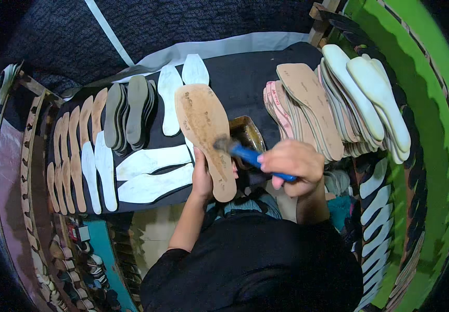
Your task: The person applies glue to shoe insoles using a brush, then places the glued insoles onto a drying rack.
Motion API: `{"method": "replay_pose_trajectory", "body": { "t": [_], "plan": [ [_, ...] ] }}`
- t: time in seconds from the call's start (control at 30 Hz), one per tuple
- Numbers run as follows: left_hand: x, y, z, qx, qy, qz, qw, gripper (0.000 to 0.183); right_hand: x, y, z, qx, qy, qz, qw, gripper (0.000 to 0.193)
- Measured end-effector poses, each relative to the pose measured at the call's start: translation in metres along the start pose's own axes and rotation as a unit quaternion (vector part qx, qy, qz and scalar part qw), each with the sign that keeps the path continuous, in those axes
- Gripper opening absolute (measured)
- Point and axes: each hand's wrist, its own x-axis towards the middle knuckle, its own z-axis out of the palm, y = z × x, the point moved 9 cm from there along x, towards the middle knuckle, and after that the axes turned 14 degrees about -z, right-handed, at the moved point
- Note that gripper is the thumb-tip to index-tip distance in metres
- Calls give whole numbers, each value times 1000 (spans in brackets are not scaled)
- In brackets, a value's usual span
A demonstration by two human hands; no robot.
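Note:
A tan insole [199,112] is held up over the near edge of the table, its wide end pointing away from me. My left hand [202,176] grips it near its narrow end, the thumb on the left edge and fingertips showing at the right edge. In my right hand [294,165] is a brush [250,155] with a blue handle, the fingers closed round it. Its blurred head lies over the middle of the insole, where a darker brown smear runs lengthwise. Partly hidden behind the insole and brush stands a tub [249,134] stained amber-brown.
White insoles [154,182] lie on the dark-covered table [240,78] at left, beside stacked grey-green ones [140,112] and a row of tan ones [73,161]. At right rise tall stacks of tan [313,114] and white insoles [357,93]. Wooden racks [32,156] flank both sides.

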Motion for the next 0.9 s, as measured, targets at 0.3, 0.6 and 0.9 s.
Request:
{"method": "replay_pose_trajectory", "body": {
  "t": [0.3,0.6,0.9],
  "plan": [
    [-6,21,-2,-29,110,63,992,77,2,0,11,35,-36,-13,999,20],
    [-26,40,-10,-128,205,192,951,63,0,-1,20,52,-17,-17,998,21],
    [-10,41,-18,-130,5,185,974,69,3,-12,25,145,-40,-18,988,26]
  ]
}}
